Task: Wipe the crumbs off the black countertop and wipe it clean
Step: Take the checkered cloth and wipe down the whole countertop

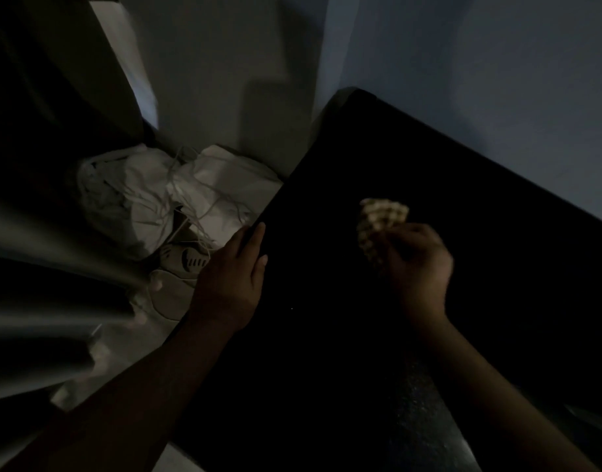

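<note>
Dim light swallows the black bench (327, 352); only one pale speck (291, 308) shows on it, and the right hand (419, 267) is blurred. A checked cloth (381, 216) sticks up from that hand's curled fingers, over the bench's middle. The left hand (231, 277) rests on the bench's left edge, fingers straight and together. White bags (139, 199) and a curtain (37, 233) lie to the left; a pale wall (497, 97) stands behind.
</note>
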Demonstrator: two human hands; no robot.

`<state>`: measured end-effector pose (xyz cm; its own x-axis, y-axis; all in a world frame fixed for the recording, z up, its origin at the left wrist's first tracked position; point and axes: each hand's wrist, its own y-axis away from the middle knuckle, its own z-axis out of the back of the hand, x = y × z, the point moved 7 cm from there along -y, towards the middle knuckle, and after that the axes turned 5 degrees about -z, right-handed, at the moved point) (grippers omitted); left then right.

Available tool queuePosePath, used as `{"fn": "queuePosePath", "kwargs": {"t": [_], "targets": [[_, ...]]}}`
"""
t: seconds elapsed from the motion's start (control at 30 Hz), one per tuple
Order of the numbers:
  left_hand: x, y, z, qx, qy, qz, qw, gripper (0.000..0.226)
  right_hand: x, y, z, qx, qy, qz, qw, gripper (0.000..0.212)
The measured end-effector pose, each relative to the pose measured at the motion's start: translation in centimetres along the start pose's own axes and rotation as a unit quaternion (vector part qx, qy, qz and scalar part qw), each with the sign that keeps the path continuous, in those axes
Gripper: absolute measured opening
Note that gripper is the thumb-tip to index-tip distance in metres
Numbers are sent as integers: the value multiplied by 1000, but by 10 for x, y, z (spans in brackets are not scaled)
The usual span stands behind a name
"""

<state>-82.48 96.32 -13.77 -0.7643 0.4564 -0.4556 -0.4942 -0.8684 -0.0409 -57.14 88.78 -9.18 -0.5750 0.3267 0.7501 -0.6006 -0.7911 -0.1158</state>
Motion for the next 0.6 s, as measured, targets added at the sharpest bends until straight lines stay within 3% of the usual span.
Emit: {"fn": "queuePosePath", "kwargs": {"t": [0.07, 0.2, 0.33, 0.5, 0.6], "targets": [[0, -2, -1, 7, 11, -2, 1000, 53, -18, -14, 16, -54, 45, -44, 997, 16], [0, -4, 0, 19, 5, 4, 1000, 57, -36, -1, -3, -60, 83, -73, 992, 22], [1, -3, -1, 28, -1, 12, 1000, 59, -8, 38, -27, -43, 73, -8, 996, 22], [3, -2, -4, 36, -9, 7, 999, 59, 16, 77, -41, 67, 46, 53, 995, 23], [3, -1, -4, 33, -4, 6, 999, 58, 7, 56, -19, 13, 55, 38, 998, 24]]}}
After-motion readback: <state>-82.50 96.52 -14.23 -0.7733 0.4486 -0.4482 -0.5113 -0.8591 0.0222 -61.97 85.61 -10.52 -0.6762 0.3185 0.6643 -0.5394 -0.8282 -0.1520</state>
